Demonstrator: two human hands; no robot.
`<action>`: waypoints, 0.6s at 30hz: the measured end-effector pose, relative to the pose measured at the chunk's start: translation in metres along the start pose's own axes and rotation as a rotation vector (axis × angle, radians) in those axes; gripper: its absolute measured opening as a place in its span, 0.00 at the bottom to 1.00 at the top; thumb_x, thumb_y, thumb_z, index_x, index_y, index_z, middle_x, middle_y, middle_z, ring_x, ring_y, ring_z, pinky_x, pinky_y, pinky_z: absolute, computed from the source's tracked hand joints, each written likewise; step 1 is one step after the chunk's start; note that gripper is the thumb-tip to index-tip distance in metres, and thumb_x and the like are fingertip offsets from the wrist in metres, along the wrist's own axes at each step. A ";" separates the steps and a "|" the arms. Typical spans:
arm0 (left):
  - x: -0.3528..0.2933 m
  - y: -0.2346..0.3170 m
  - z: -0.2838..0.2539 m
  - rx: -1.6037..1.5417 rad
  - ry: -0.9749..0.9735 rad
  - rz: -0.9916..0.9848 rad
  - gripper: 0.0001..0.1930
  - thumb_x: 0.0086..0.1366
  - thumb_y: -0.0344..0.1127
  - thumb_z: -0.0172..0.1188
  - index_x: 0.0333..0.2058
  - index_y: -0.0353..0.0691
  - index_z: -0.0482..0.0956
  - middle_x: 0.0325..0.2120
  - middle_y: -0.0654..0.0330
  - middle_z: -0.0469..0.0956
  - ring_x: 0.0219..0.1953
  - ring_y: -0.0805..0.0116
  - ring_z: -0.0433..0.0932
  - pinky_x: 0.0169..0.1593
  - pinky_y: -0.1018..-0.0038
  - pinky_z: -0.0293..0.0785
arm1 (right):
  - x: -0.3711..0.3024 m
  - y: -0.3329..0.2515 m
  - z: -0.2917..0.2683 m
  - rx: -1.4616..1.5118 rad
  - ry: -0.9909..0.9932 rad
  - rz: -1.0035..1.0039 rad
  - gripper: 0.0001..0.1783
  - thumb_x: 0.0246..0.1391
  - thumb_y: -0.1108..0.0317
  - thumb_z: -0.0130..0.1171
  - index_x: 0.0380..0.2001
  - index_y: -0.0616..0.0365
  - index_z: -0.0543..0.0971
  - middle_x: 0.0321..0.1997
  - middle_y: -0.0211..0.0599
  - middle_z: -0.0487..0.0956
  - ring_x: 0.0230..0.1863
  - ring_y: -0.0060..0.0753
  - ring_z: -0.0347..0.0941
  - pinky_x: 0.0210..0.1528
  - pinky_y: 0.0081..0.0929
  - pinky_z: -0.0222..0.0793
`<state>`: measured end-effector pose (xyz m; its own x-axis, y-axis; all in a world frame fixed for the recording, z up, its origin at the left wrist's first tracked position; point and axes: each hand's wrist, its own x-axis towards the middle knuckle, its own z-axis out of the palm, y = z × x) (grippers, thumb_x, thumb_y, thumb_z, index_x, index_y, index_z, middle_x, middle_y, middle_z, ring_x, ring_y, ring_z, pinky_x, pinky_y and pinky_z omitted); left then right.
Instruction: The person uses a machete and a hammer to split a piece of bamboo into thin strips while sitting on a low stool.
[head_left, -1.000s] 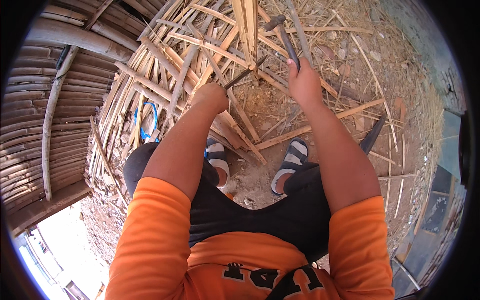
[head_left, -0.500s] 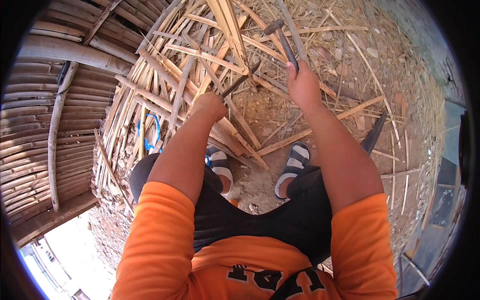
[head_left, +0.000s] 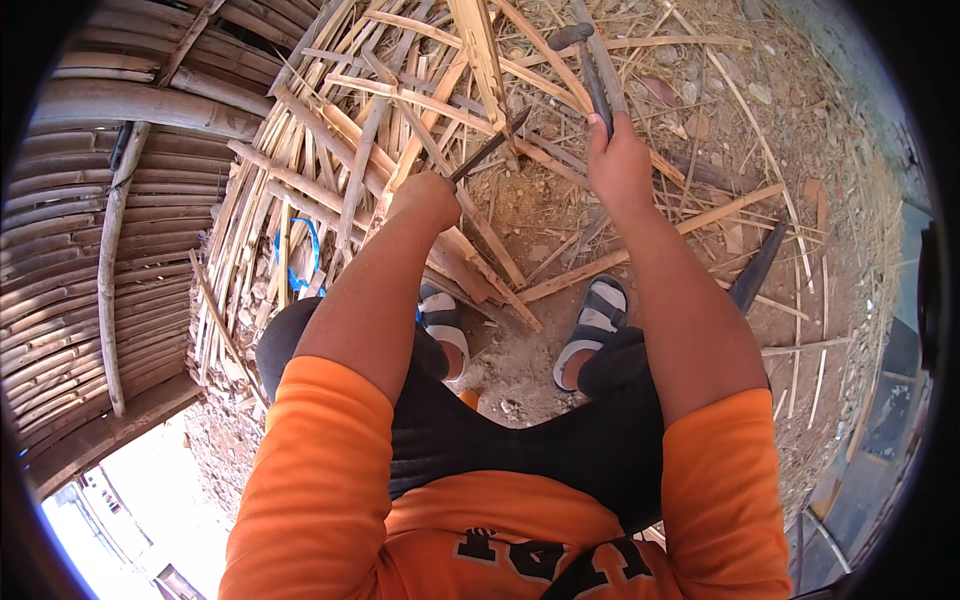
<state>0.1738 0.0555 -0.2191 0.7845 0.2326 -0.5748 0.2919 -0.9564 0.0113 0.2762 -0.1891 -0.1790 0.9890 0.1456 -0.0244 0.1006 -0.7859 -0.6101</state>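
My left hand [head_left: 425, 200] is closed round the handle end of a long dark blade [head_left: 488, 150], which slants up and to the right. The blade's tip lies by the lower end of an upright split wood piece [head_left: 482, 65]; whether it has cut into the wood I cannot tell. To the right, my right hand [head_left: 622, 170] grips a hammer [head_left: 598, 88] by its dark handle. The hammer's head is up and away from the blade, over the straw-strewn ground.
Split wood strips [head_left: 375, 150] lie heaped at the left and ahead, with a loop of blue strap [head_left: 318, 255] among them. A bamboo slat wall [head_left: 60, 230] stands at the left. Right of my feet lies a dark tapered piece [head_left: 760, 265].
The hammer and my right hand have shifted slightly right. My left hand with the blade and the upright wood piece have shifted slightly right too; both grips are unchanged.
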 end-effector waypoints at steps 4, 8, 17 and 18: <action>-0.003 0.012 -0.010 0.045 -0.049 0.010 0.17 0.61 0.33 0.55 0.47 0.44 0.86 0.47 0.52 0.84 0.51 0.52 0.83 0.54 0.60 0.80 | -0.013 0.009 0.010 -0.055 -0.110 -0.017 0.20 0.71 0.53 0.47 0.40 0.61 0.74 0.31 0.55 0.82 0.34 0.63 0.80 0.37 0.56 0.74; 0.003 0.004 0.005 0.003 -0.056 -0.049 0.17 0.62 0.34 0.55 0.47 0.44 0.86 0.47 0.53 0.84 0.51 0.52 0.82 0.55 0.60 0.80 | -0.032 0.036 0.056 -0.138 -0.260 -0.037 0.21 0.71 0.51 0.48 0.39 0.61 0.73 0.28 0.55 0.82 0.33 0.63 0.80 0.36 0.56 0.74; 0.003 0.005 0.003 -0.012 -0.067 -0.063 0.18 0.63 0.38 0.55 0.49 0.44 0.86 0.48 0.52 0.83 0.52 0.52 0.82 0.56 0.60 0.79 | -0.001 -0.010 0.015 0.019 -0.006 -0.018 0.20 0.70 0.51 0.49 0.44 0.59 0.74 0.29 0.53 0.83 0.34 0.62 0.81 0.37 0.55 0.76; 0.004 0.007 0.004 -0.013 -0.062 -0.057 0.18 0.63 0.38 0.55 0.49 0.44 0.86 0.48 0.52 0.83 0.52 0.52 0.82 0.56 0.60 0.79 | -0.007 -0.001 0.021 -0.062 -0.112 -0.053 0.19 0.70 0.51 0.49 0.44 0.59 0.74 0.29 0.53 0.82 0.33 0.62 0.81 0.37 0.55 0.76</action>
<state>0.1768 0.0495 -0.2247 0.7311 0.2753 -0.6243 0.3429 -0.9393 -0.0127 0.2671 -0.1769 -0.1944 0.9643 0.2513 -0.0837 0.1623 -0.8103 -0.5630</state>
